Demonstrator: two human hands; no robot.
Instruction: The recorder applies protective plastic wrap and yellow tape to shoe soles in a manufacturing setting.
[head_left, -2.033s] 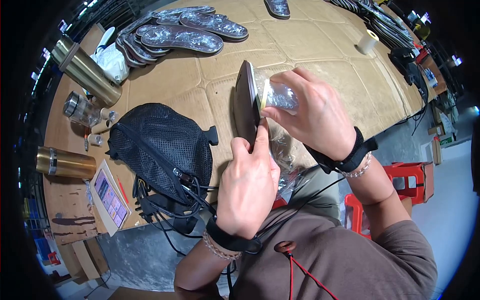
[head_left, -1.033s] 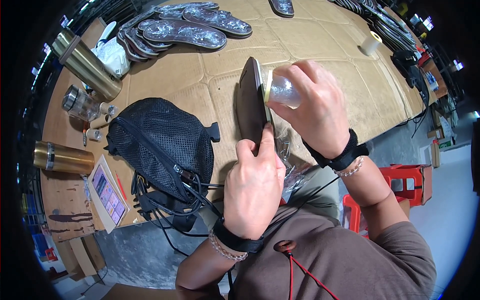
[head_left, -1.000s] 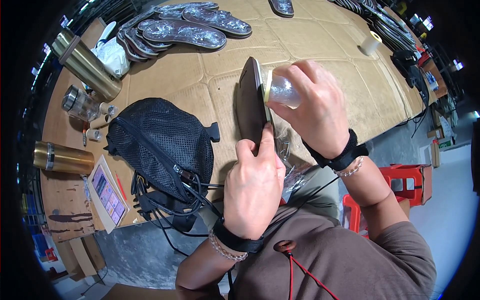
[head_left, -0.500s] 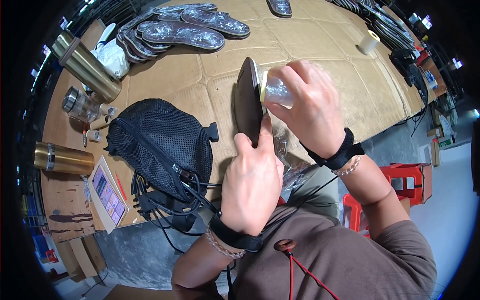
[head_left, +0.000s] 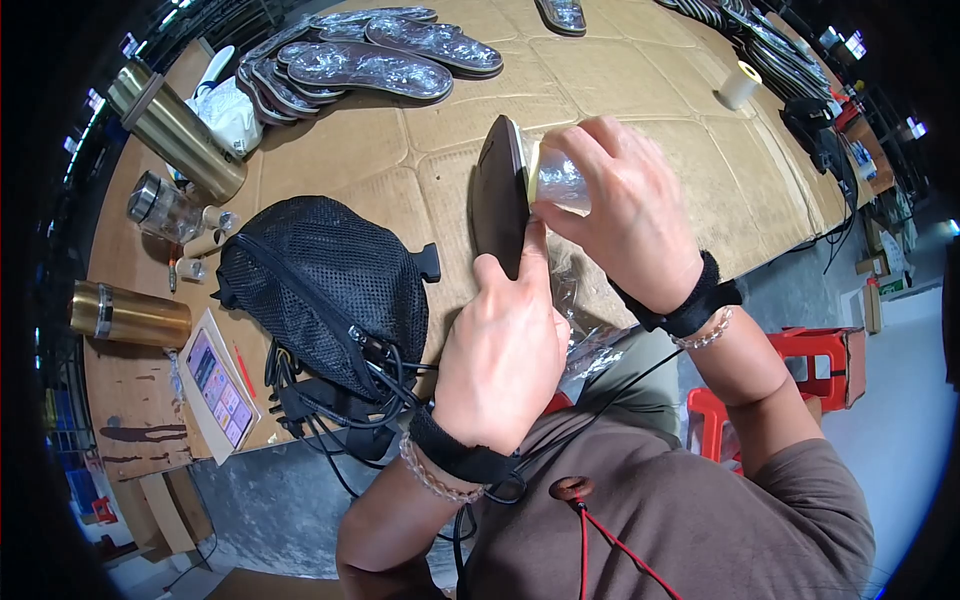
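A dark brown insole [head_left: 498,200] stands tilted on its edge above the cardboard-covered table. My left hand [head_left: 505,365] grips its near end, the index finger laid along the edge and the thumb on the dark face. In my right hand [head_left: 630,205], thumb and fingers close round a roll of clear film [head_left: 560,180], held against the insole's right side. Loose crumpled clear film [head_left: 598,345] lies beneath, beside my left hand. How the film meets the insole's far face is hidden.
Wrapped insoles [head_left: 370,70] are heaped at the back left. A black mesh bag [head_left: 325,290] with cables sits left of my hands. Beyond it stand a gold flask [head_left: 175,135], a gold tumbler [head_left: 135,315] and a phone [head_left: 220,385]. Another roll [head_left: 740,86] stands back right; red stools [head_left: 800,360] are at right.
My right hand and the film roll have shifted slightly right and down. The insole is still in my left hand, turned a little.
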